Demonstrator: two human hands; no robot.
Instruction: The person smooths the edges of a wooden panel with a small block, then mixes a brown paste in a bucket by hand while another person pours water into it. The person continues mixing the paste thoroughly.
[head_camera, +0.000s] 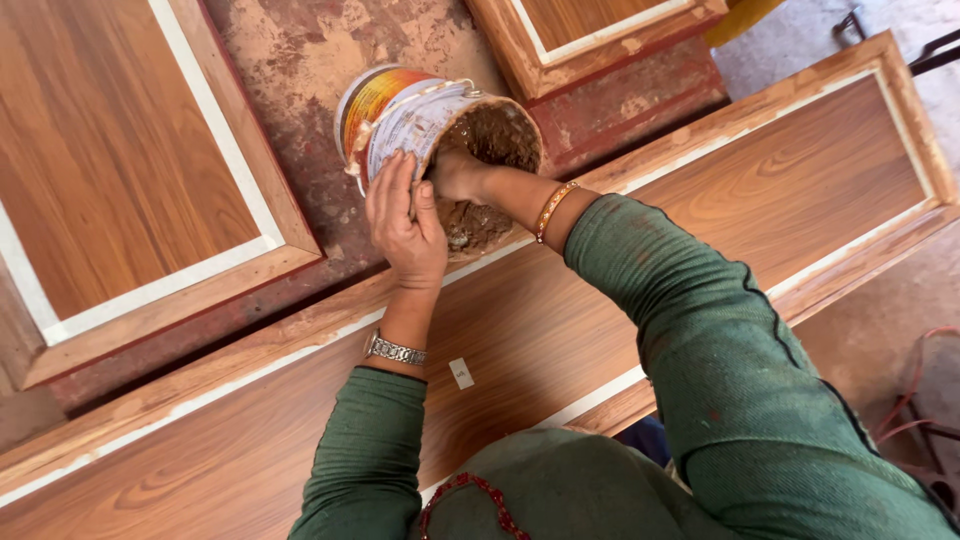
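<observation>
From up here I see a framed wood panel (120, 170) at far left. My left hand (405, 225) lies flat, fingers (392, 180) loose, against the tipped paint bucket (405, 115) resting on the long wood door panel (700, 210). My right hand (460, 172) reaches inside into brown paste (500, 135); I cannot tell its grip.
</observation>
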